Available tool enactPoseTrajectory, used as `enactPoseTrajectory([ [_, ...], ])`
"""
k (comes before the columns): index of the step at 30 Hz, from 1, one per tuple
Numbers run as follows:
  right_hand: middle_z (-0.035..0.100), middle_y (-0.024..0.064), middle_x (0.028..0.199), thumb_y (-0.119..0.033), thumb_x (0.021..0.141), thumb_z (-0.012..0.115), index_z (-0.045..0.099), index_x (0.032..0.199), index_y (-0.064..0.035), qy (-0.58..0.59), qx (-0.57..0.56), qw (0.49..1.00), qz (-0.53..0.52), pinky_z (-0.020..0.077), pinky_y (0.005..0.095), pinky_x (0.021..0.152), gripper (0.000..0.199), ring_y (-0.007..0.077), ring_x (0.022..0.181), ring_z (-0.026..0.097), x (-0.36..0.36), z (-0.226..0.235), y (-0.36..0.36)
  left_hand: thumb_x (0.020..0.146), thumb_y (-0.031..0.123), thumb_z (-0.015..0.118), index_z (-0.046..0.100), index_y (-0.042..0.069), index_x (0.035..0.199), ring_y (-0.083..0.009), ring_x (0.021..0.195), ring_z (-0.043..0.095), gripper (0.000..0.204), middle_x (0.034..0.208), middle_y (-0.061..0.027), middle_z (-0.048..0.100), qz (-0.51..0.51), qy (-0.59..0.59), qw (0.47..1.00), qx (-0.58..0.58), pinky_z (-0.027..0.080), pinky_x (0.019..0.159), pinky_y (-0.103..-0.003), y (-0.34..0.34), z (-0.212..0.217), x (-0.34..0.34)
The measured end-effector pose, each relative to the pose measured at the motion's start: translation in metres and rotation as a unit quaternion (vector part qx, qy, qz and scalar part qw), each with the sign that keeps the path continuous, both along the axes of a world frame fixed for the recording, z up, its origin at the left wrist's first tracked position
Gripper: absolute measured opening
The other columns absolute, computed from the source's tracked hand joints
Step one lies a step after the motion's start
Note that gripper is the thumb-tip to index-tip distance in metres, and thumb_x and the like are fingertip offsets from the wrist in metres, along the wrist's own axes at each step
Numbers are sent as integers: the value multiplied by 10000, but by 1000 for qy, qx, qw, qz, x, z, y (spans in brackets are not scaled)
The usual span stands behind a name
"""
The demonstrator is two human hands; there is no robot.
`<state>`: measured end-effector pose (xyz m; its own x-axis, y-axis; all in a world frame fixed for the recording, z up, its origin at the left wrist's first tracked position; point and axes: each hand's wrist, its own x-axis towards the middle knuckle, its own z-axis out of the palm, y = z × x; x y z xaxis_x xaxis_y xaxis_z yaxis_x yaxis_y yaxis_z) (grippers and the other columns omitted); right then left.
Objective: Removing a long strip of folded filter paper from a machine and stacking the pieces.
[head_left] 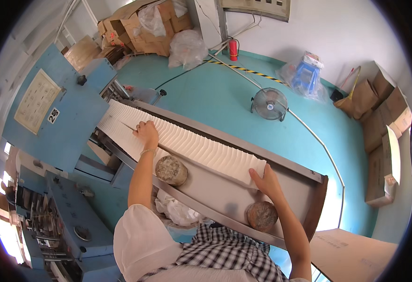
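A long row of folded white paper sheets point(192, 143) stands packed on edge in a metal trough point(215, 188), slanting from the blue machine down to the right. My left hand point(146, 135) is closed with curled fingers on the near side of the paper, by a thin dark gap between two rows. At the right end of the long row, my right hand point(265, 181) grips the last sheets, thumb on top; its other fingers are partly hidden. Close by my left wrist sits a round, mottled block point(171, 170). A second, browner round block point(261, 216) lies beside my right forearm.
The blue machine point(55, 108) stands at the trough's left end. Under the near edge is a container with white plastic point(180, 209). Beyond the trough are a floor fan point(269, 104), a fire extinguisher point(233, 50) and a blue stool point(306, 75). Cardboard boxes point(384, 127) line the right.
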<state>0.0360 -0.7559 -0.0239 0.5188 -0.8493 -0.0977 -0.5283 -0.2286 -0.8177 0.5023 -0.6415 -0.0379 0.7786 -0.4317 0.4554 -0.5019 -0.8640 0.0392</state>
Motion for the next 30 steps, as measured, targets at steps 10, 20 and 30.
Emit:
enactPoseTrajectory([
  [10, 678, 233, 1013, -380, 965, 650, 580, 1156, 66, -36, 68, 997, -19, 503, 416, 831, 490, 312, 955, 658, -19, 5, 6, 953, 274, 530, 691, 24, 1122, -305, 1163, 521, 342, 1286, -129, 554, 47, -1, 983, 176, 412, 900, -489, 9, -25, 2],
  [20, 544, 205, 1369, -261, 895, 743, 415, 1427, 71, -59, 66, 994, -66, 425, 377, 1044, 708, 285, 1234, 543, -139, -7, -18, 806, 714, 611, 417, -36, 1365, -476, 1172, 567, 955, 1184, -299, 624, -152, 360, 919, -51, 402, 979, -580, -40, 44, -173],
  [30, 451, 243, 1420, -122, 772, 784, 319, 1455, 55, -162, -272, 922, -223, 358, 466, 1122, 845, 362, 1308, 464, -147, -41, 29, 782, 449, 789, 517, 81, 1239, -385, 1064, 570, 647, 1097, -190, 621, -208, 182, 856, -437, 414, 917, -500, -16, -1, -254],
])
